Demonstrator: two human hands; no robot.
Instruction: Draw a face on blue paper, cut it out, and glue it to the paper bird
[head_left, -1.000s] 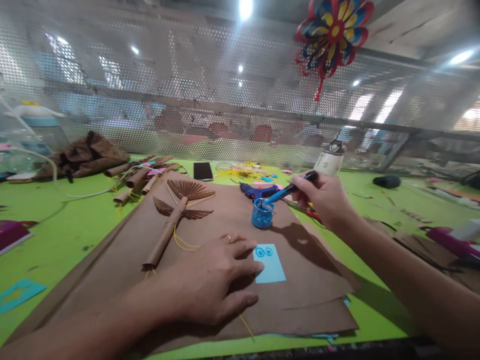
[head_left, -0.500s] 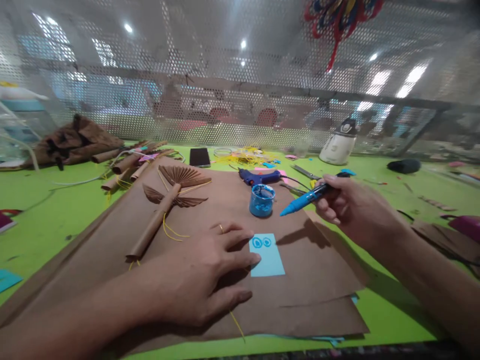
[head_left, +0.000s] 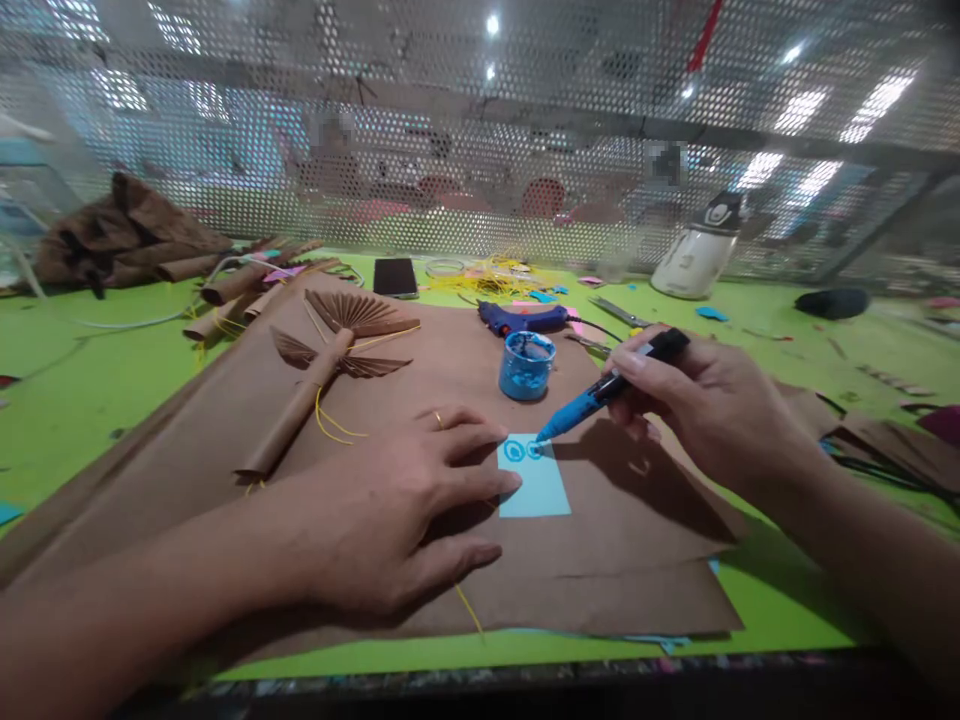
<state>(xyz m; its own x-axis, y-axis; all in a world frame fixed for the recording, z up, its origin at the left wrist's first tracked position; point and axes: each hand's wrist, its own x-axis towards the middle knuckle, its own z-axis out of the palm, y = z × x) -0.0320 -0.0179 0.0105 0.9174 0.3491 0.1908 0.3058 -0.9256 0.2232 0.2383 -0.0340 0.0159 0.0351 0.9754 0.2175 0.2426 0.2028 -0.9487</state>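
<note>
My left hand [head_left: 420,500] lies flat with fingers spread, two fingertips on the left edge of a light-blue paper slip [head_left: 536,492]. Two small blue rings with marks inside are drawn near the slip's top. Between thumb and fingers my right hand [head_left: 690,390] grips a blue-tipped marker [head_left: 581,405], its tip at the right-hand ring. Just behind the slip stands a small paint-smeared blue jar [head_left: 526,372]. Left of it lies a rolled brown paper figure [head_left: 315,390] with pleated wings and yellow string. Brown paper sheets [head_left: 600,590] lie underneath everything.
A blue glue gun [head_left: 521,318] with its cord lies behind the jar, near scissors [head_left: 619,312]. Farther back are a phone [head_left: 394,278], yellow strings [head_left: 491,275] and a white bottle [head_left: 697,250]. More paper rolls [head_left: 232,285] lie at left. A perforated screen [head_left: 450,150] closes the back.
My right hand has brought the marker down and left, from above the paper to the right-hand ring. My left hand stays on the slip. The whole view has tilted slightly downward.
</note>
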